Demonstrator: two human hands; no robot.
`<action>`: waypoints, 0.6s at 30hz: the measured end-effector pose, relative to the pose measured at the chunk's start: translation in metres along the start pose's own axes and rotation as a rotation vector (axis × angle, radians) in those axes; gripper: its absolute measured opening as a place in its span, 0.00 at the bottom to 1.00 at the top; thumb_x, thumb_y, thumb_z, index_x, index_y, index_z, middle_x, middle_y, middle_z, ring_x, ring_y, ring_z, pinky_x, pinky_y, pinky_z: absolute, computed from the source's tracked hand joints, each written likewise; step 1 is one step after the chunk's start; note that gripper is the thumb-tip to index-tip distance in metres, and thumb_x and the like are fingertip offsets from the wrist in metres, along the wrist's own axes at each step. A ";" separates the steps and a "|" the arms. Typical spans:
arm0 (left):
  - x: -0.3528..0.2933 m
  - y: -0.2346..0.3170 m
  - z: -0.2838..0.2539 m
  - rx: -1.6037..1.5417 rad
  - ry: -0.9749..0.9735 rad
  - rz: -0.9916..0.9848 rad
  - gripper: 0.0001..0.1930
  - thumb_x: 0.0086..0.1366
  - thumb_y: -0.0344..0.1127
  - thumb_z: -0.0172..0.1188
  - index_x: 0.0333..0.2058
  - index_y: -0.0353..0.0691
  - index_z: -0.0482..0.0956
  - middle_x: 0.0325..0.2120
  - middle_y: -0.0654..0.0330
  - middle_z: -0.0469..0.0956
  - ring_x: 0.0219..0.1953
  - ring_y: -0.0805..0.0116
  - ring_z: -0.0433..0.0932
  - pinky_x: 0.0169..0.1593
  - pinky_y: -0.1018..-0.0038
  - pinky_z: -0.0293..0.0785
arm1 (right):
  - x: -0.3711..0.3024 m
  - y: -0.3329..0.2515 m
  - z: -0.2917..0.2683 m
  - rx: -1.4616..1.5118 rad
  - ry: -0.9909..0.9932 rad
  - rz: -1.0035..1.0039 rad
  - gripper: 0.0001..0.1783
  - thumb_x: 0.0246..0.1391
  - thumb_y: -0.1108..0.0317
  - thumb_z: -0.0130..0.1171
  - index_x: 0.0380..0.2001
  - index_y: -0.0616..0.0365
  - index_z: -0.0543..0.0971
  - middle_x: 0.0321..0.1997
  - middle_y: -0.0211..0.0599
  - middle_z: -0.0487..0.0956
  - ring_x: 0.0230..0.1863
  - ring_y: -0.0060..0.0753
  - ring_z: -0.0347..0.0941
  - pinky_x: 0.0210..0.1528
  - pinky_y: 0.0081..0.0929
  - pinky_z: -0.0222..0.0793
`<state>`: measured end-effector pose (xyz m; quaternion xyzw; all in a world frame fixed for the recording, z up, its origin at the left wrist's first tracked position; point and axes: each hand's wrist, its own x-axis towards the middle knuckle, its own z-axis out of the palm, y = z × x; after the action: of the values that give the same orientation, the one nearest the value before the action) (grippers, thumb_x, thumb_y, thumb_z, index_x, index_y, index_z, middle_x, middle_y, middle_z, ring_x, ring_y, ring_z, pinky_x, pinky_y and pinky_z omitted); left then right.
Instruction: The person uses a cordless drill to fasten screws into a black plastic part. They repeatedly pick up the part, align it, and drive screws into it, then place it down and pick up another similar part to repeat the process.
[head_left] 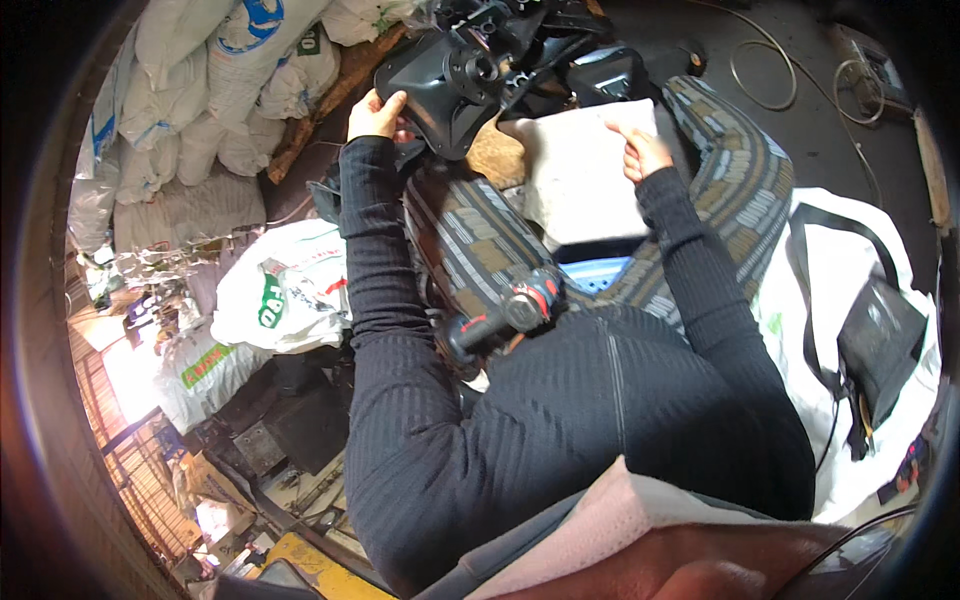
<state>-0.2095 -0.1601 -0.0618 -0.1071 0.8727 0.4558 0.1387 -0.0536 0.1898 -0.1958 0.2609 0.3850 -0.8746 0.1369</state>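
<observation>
Holding a black plastic part (437,95) by its left edge near the left knee, with the left grip (374,116) clamped on it and the thumb over its face. Seen just beside a heap of black pieces (605,75); cannot tell whether touching them. Reaching with the right grip (647,155) over the upper right corner of a pale pad (580,180), with the forefinger stretched out toward the left. Cannot tell whether together on something small or slightly apart, being blurred. Bearing a dark tool (527,306) with red marks over the left thigh. Showing a blue item (592,273) below the pad, white plastic bags (310,265) to the left and a white sack (865,478) with a black bag (880,345) to the right.
</observation>
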 end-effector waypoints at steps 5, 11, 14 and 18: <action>0.011 -0.011 0.015 -0.014 0.051 0.058 0.15 0.58 0.39 0.63 0.41 0.38 0.76 0.29 0.60 0.77 0.23 0.74 0.74 0.23 0.74 0.77 | 0.008 0.008 -0.023 0.074 0.193 0.016 0.16 0.59 0.62 0.54 0.47 0.57 0.78 0.14 0.15 0.54 0.10 0.09 0.45 0.11 0.14 0.39; 0.103 -0.103 0.048 0.481 -0.109 -0.190 0.24 0.54 0.47 0.61 0.46 0.37 0.76 0.30 0.52 0.82 0.30 0.56 0.83 0.40 0.67 0.77 | 0.000 0.002 -0.041 0.273 0.258 -0.007 0.20 0.59 0.63 0.47 0.50 0.62 0.75 0.23 0.23 0.66 0.18 0.15 0.58 0.13 0.15 0.49; 0.112 -0.198 0.015 0.745 -0.132 -0.205 0.21 0.53 0.45 0.62 0.44 0.41 0.78 0.35 0.50 0.81 0.35 0.55 0.81 0.40 0.64 0.76 | 0.011 0.014 -0.019 0.341 0.216 0.040 0.20 0.59 0.65 0.47 0.53 0.61 0.73 0.26 0.25 0.69 0.20 0.17 0.61 0.14 0.14 0.52; 0.112 -0.196 0.052 0.892 0.179 -0.216 0.23 0.53 0.49 0.62 0.46 0.42 0.78 0.41 0.48 0.79 0.44 0.53 0.79 0.46 0.61 0.74 | 0.001 0.007 -0.015 0.252 0.249 0.066 0.21 0.58 0.71 0.49 0.55 0.59 0.71 0.31 0.28 0.71 0.25 0.18 0.63 0.16 0.12 0.54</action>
<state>-0.2457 -0.2341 -0.2779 -0.1661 0.9758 0.0083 0.1419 -0.0462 0.1966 -0.2095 0.3946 0.2773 -0.8720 0.0831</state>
